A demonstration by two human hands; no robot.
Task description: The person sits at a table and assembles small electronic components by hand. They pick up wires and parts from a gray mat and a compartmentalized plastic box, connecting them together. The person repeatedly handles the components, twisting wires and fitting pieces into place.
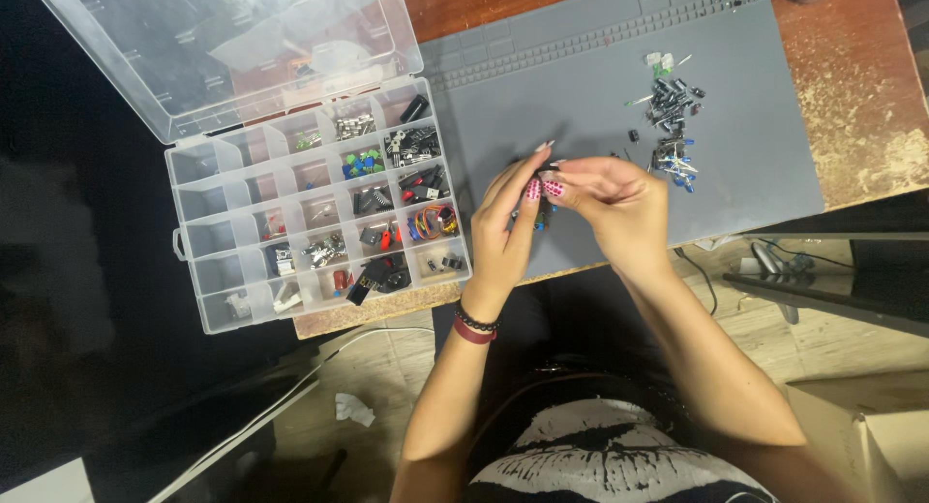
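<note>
Nearest to me are my own forearms, which rise from my lap toward the tabletop (852, 106). My left hand (508, 222) has a dark bead bracelet (476, 321) at the wrist, and my right hand (614, 198) comes to meet it from the right side. Both hands join above the front edge of the grey work mat (600, 87). The fingers (533, 187) of both hands are pinched together on a small electronic part (544, 213). It lies just between the fingertips, and only a little of it shows under them, with dark and bluish colour. I cannot tell its long axis, because my fingers cover most of it. Both hands are equally near to it; neither one is released.

To the left of my hands, the clear plastic organizer box (314, 208) stands open on the tabletop, near my left hand. Its compartments hold small parts in black, green, red and metal colours. Its transparent lid (227, 48) is folded back, farther from me.

Farther on the mat, to the right and beyond my right hand, a loose pile of small components (671, 116) lies, well apart from the box. The wooden tabletop is worn and scratched at the right edge. Around the table the room is dark.
</note>
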